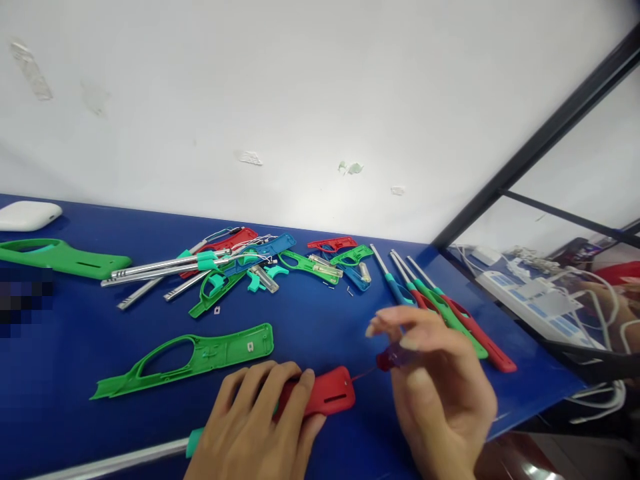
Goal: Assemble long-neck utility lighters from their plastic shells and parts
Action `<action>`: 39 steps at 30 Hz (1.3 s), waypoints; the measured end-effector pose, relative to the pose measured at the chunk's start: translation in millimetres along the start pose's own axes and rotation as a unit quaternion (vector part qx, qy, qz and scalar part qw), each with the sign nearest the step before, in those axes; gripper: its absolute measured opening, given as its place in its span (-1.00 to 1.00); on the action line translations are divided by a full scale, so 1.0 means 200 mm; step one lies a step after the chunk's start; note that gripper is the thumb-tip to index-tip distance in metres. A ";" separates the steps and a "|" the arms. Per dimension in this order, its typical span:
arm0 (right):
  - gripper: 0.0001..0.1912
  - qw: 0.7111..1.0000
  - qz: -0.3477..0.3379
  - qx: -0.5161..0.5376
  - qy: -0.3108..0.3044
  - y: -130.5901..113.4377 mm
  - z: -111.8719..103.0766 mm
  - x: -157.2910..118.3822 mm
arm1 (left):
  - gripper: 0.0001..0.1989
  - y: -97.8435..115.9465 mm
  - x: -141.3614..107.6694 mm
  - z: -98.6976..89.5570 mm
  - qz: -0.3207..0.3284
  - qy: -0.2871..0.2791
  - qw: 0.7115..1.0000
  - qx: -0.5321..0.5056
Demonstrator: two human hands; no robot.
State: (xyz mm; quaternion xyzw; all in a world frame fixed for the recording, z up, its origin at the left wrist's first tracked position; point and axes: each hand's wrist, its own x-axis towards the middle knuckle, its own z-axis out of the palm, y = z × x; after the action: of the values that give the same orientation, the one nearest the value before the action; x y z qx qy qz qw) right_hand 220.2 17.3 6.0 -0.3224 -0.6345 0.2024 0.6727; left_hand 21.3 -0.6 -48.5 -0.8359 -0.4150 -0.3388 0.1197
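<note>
My left hand (260, 420) is wrapped over a red gas lighter (333, 393) lying on the blue table. The lighter's rounded end sticks out past my fingers, and its metal tube (125, 457) with a teal collar runs out to the lower left. Between the fingers of my right hand (437, 380) is a small screwdriver (393, 357) with a red and purple handle, partly blurred. Its thin shaft points at the end of the lighter; whether the tip touches a screw I cannot tell. Just beyond my left hand lies an open green handle half (215, 353), inner side up.
Loose lighter tubes, shells and teal triggers (257, 277) are heaped at the back. Several whole lighters (453, 313) lie side by side at the right. A green shell (75, 260) and a white case (30, 215) sit far left. Beyond the black frame (540, 127) are power strips (520, 300) and cables.
</note>
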 end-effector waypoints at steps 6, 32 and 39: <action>-0.82 0.995 0.053 0.078 -0.044 0.02 -0.04 0.02 | -0.73 0.00 -0.02 -0.01 -0.009 -0.028 1.000 -0.002; -0.80 0.994 -0.069 -0.031 0.084 0.01 0.00 0.03 | -0.69 0.03 0.04 -0.03 -0.008 0.010 1.000 0.004; -0.51 0.989 0.054 -0.033 -0.134 -0.04 -0.07 0.02 | -0.70 0.01 0.01 -0.02 -0.014 -0.001 1.000 -0.001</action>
State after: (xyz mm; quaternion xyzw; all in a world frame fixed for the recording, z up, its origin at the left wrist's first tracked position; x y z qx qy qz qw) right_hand 232.8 12.4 14.0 -0.3480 -0.7070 0.2585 0.5588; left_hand 22.0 -1.7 -43.4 -0.8300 -0.4270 -0.3402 0.1140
